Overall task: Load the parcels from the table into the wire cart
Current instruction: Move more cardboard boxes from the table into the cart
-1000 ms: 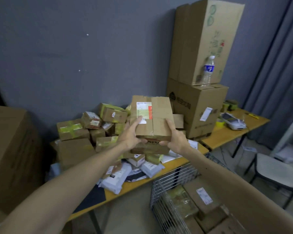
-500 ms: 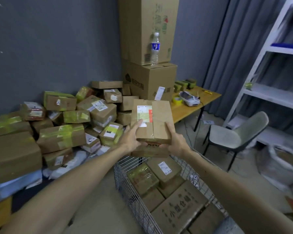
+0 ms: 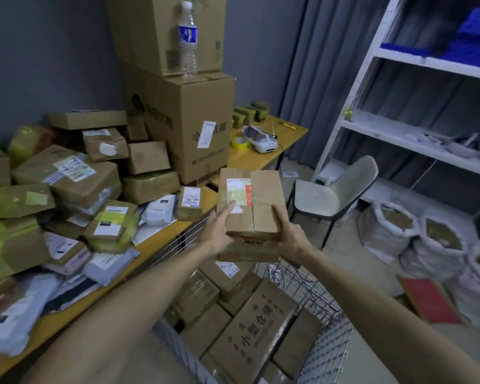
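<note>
I hold a stack of two cardboard parcels above the wire cart (image 3: 330,353). The top parcel (image 3: 263,198) carries a white and red label; a smaller taped parcel (image 3: 247,250) lies under it. My left hand (image 3: 219,234) grips the stack's left side with its thumb on top. My right hand (image 3: 288,234) grips the right side the same way. The cart holds several brown boxes (image 3: 250,333). The wooden table (image 3: 161,239) to the left is heaped with more parcels (image 3: 75,178) and grey mailer bags (image 3: 161,209).
Two large cartons (image 3: 189,117) with a water bottle (image 3: 188,40) stand at the back of the table. A label printer (image 3: 261,139) and tape roll (image 3: 240,142) lie beyond. A chair (image 3: 333,195), white shelving (image 3: 399,134) and filled sacks (image 3: 416,234) stand on the right.
The view has swung right and down from the table to the cart. Both hands have carried the parcel stack from over the table to above the cart.
</note>
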